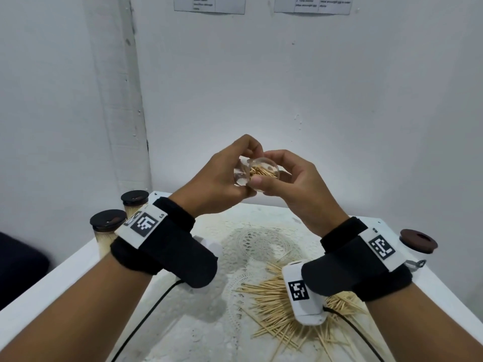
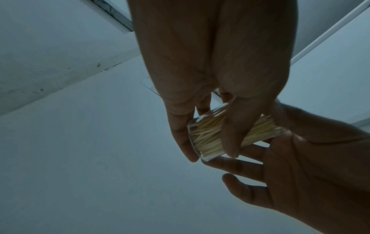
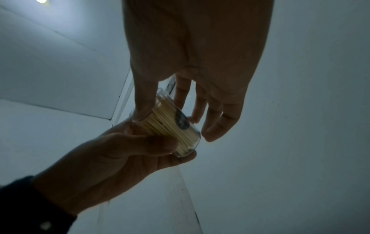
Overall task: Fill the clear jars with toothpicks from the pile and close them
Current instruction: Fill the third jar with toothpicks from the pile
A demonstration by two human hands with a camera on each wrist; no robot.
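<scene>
A clear jar [image 1: 258,173] packed with toothpicks is held in the air above the table, its lidless mouth tilted toward me. My left hand [image 1: 241,169] grips its body, thumb below and fingers over the top. My right hand [image 1: 271,169] pinches the rim end between thumb and curled forefinger. In the left wrist view the jar [image 2: 206,136] lies between the left thumb and fingers, with the right hand [image 2: 280,166] under it. In the right wrist view the jar [image 3: 170,126] sits between both hands. The toothpick pile [image 1: 277,317] lies on the table below my right wrist.
Two toothpick-filled jars with dark lids [image 1: 108,226] [image 1: 134,201] stand at the table's left edge. A jar with a brown lid [image 1: 418,244] stands at the right edge. A lace cloth [image 1: 256,244] covers the white table [image 1: 65,278]; a wall stands close behind.
</scene>
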